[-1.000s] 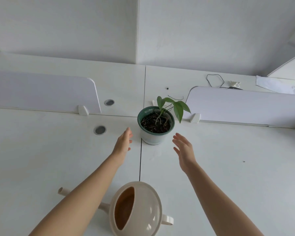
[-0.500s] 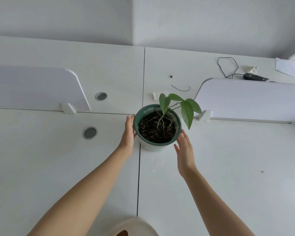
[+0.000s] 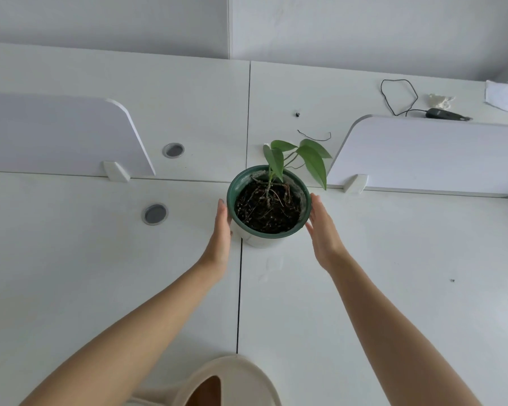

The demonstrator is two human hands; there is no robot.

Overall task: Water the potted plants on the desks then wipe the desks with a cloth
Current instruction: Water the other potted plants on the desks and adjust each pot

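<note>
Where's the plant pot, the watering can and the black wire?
plant pot (image 3: 276, 234): head view, green rim at the front.
watering can (image 3: 241, 376): head view, cream top near the opening.
black wire (image 3: 398, 96): head view, the loop.

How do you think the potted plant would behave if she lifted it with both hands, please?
The potted plant is packed with soil, so probably heavy for its size. Its glossy wall may slip. The leaves lean right and would likely sway.
</note>
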